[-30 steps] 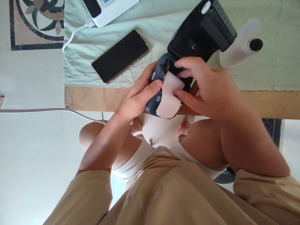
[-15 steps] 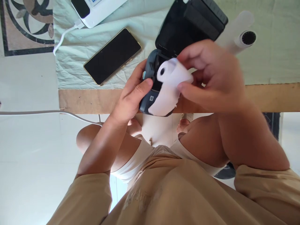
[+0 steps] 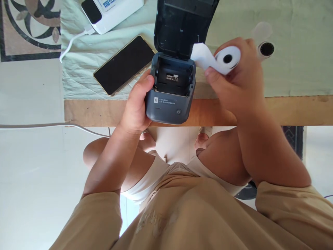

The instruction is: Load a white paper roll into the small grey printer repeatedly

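Note:
My left hand (image 3: 137,100) is closed around the left side of a dark blue-grey portable label printer (image 3: 166,107). The printer's black lid (image 3: 182,27) is swung up, and its paper bay shows a small printed sticker inside with no roll in it. To the right of the printer, my right hand (image 3: 239,80) grips a white paper roll (image 3: 221,59) with a dark core hole. A loose end of the paper sticks out leftward near the lid's lower edge. Some fingers of my right hand are hidden behind the roll.
A black-screened phone (image 3: 125,64) lies on the pale green cloth (image 3: 299,52), left of the printer. Behind it is a white device (image 3: 117,17) with a plugged-in cable (image 3: 71,40). Another roll (image 3: 266,49) rests beyond my right hand. The table's wooden edge (image 3: 286,110) runs along the front.
The paper roll has come out of the printer's bay and moved right in my right hand. My left hand has turned the printer more upright, so its bay and front face show.

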Available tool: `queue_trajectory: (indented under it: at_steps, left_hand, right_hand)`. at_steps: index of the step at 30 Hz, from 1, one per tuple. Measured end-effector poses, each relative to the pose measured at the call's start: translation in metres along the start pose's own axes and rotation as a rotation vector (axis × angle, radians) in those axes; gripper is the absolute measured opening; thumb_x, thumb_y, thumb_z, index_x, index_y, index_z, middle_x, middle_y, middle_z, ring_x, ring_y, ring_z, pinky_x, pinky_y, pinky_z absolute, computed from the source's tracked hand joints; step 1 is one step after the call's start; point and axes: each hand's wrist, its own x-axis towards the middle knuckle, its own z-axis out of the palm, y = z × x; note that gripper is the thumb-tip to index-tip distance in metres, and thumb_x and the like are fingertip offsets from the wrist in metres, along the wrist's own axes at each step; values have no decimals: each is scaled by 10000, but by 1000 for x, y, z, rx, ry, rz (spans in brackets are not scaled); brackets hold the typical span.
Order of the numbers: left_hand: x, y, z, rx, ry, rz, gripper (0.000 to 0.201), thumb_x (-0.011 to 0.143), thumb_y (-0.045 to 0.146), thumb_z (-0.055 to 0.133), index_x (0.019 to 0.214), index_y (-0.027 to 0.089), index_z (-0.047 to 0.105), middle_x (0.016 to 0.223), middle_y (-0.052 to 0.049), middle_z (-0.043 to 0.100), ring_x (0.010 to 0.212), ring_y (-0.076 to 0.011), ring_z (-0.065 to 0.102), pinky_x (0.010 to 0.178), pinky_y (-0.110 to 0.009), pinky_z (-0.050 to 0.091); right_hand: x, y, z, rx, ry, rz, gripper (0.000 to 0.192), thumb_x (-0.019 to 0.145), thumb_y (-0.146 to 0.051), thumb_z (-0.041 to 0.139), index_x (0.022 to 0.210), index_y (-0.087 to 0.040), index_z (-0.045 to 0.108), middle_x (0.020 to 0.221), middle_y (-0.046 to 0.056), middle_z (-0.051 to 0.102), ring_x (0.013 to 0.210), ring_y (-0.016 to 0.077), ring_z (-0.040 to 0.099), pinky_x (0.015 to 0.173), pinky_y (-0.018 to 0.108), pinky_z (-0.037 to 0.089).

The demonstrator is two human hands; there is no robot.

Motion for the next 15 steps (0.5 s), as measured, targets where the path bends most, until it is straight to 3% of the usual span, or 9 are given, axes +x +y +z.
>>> queue_trajectory:
  at_steps: [3, 5, 8, 11, 15]
  left_hand:
    - [-3, -1, 0, 20, 4, -2, 507, 1041, 697, 587, 1145, 247, 796, 1133, -99, 828, 1107, -332, 785, 922, -432, 616]
    - [-4, 0, 0, 12, 23, 10, 470, 1068, 642, 567, 1148, 242, 801, 1115, -88, 827, 1118, -330, 787, 946, -438, 619]
    - [-2, 3, 1, -1, 31, -5, 311, 1048, 480, 587, 1074, 256, 801, 1079, -69, 842, 1334, -357, 757, 1085, -463, 624]
    - [0, 5, 2, 10, 72, -38, 284, 999, 480, 589, 1022, 299, 806, 1103, -75, 863, 1564, -382, 623, 1194, -492, 601]
    - [1, 5, 2, -10, 63, -30, 266, 1016, 463, 597, 1017, 284, 794, 1119, -77, 857, 1629, -359, 569, 1271, -494, 567]
  right_hand:
    - [0, 3, -4, -285, 8, -176, 239, 798, -334, 806, 984, -316, 656, 1081, 63, 697, 1134, 319, 650, 1031, 547, 568]
    - [1, 5, -7, -369, -18, -165, 341, 789, -299, 798, 1093, -334, 647, 1154, 53, 730, 1060, 307, 673, 1000, 541, 563]
    - [3, 7, -10, -495, -19, -95, 512, 784, -221, 769, 1235, -378, 583, 1185, 26, 747, 963, 290, 686, 945, 513, 565]
    - [4, 10, -10, -590, -77, -18, 620, 791, -172, 732, 1344, -373, 537, 1183, 28, 771, 874, 275, 689, 924, 522, 578]
    - [0, 11, -19, -547, -81, -95, 769, 744, -154, 733, 1470, -294, 524, 1406, 98, 739, 1103, 295, 748, 895, 485, 611]
